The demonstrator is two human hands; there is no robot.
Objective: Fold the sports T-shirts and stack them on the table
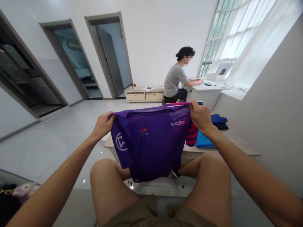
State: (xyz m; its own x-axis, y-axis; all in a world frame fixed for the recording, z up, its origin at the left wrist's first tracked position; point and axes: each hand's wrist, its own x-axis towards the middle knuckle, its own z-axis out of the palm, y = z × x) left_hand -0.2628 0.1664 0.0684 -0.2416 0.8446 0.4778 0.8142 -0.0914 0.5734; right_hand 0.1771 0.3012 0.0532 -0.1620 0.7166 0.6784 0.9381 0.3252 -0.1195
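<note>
With arms outstretched, left hand (pixel 103 125) and right hand (pixel 200 116) pinch purple jersey (pixel 151 142)

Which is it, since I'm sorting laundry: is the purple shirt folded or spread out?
Spread out. The purple shirt hangs open in the air, left hand and right hand gripping its top corners.

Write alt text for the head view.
Both hands, left and right, hold up a purple short-sleeved sports jersey by its shoulders above a low pale wooden table. Behind, a person in a grey T-shirt sits at a white desk.
</note>
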